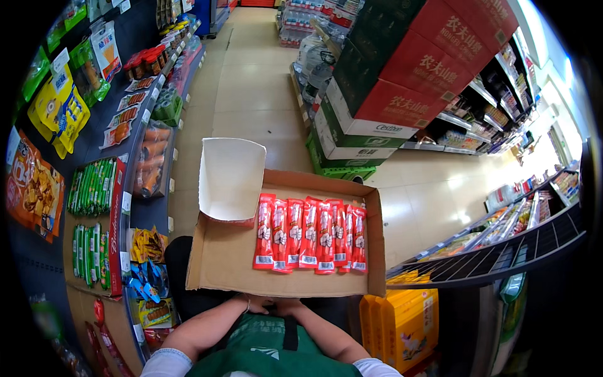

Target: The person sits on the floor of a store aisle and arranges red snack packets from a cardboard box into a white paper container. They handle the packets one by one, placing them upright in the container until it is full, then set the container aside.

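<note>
A shallow cardboard tray (226,268) lies across my lap. Several red plastic snack packets (308,233) stand side by side in a row in its right half. At the tray's left back corner sits an open white paperboard box (231,179), its pale inside facing up. My left hand (256,303) and my right hand (286,306) are close together at the tray's near edge, in front of my green apron (264,344). The tray's edge hides part of the fingers, and whether they grip anything cannot be seen.
On the left, a store shelf (141,141) holds green snack packets (92,186), sausage packs and jars. Stacked drink cartons (400,94) rise ahead on a green crate (341,168). To the right are a black wire rack (509,249) and yellow gift boxes (405,330). A tiled aisle (245,85) runs ahead.
</note>
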Available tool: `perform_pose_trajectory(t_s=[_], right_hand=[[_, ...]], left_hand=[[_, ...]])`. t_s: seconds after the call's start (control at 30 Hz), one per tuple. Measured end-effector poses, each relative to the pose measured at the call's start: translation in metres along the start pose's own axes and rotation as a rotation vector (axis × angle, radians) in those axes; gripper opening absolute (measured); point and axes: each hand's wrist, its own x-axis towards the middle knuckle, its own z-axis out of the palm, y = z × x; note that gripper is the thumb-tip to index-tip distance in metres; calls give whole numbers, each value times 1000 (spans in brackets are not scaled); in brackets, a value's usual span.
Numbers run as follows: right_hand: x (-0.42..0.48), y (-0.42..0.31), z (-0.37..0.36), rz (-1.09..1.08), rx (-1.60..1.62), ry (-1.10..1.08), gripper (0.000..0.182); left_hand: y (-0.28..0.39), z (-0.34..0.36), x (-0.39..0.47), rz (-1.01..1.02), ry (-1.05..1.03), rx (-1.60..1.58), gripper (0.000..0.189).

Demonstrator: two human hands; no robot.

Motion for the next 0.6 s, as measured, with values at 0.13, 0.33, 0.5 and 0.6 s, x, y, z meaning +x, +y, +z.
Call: perform_pose_trajectory(t_s=[0.13,0.33,0.5,0.6], right_hand=[[10,5,8,72,-38,-100,54],[0,-2,-10,54,119,-84,45],[-6,-6,-18,55,76,-108,36],[-8,-5,-18,99,85,-128,35]], left_hand=[[3,-1,-3,-88,-14,8,72],[0,-3,-1,-70,-2,79,71],[9,-7,-8,-131,28,75,74],[15,-11,-10,-162,-3,102,76]])
